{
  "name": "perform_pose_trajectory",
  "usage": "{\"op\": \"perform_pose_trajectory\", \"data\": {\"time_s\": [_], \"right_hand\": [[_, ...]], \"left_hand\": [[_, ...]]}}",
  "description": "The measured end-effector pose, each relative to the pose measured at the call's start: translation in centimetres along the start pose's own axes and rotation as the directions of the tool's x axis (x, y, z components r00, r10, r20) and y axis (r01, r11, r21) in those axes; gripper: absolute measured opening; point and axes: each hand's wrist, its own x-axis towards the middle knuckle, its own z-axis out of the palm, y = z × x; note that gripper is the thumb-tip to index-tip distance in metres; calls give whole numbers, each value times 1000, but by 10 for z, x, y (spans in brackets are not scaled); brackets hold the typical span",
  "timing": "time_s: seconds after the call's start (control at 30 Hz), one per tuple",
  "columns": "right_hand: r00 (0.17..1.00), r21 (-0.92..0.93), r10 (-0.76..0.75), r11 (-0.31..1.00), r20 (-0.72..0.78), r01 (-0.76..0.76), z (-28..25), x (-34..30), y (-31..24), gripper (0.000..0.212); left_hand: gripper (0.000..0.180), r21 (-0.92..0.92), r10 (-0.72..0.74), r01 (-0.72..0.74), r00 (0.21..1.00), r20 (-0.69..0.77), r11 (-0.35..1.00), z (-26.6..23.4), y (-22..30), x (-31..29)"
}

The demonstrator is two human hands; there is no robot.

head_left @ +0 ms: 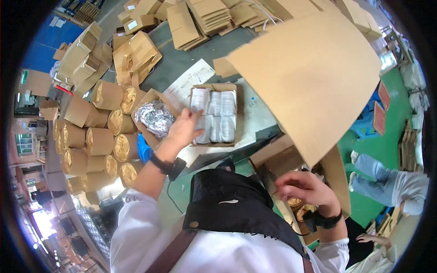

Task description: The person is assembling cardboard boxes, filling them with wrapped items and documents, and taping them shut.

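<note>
My left hand (pixel 183 130) is at the left side of a small open carton (pixel 214 145) on the table, its fingers apart and reaching over the edge. Inside that carton stand several clear-wrapped whitish packs (pixel 223 128) in rows. Close by on the left, a tilted carton holds shiny silver foil-like pieces (pixel 154 119). My right hand (pixel 300 187) hovers over a large open carton (pixel 334 170), fingers loosely bent with nothing visible in them. Round brown paper-wrapped items (pixel 306 211) show inside the large carton, partly hidden by my hand and wrist.
Several brown cylindrical rolls (pixel 100 141) are stacked at the left. A big cardboard flap (pixel 309 77) juts over the table's right side. Flattened cartons (pixel 207 20) lie at the back. A printed sheet (pixel 193 77) is on the table. Another person (pixel 391 179) is at the right.
</note>
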Motion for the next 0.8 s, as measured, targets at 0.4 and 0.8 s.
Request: {"op": "perform_pose_trajectory", "data": {"time_s": [0.4, 0.8], "right_hand": [[799, -852, -450, 505, -399, -141, 44, 333, -55, 56], [764, -773, -595, 597, -249, 213, 35, 330, -19, 54]], "left_hand": [[56, -12, 90, -90, 996, -1, 996, -1, 1, 2], [60, -169, 229, -236, 972, -62, 957, 10, 5, -11]]}}
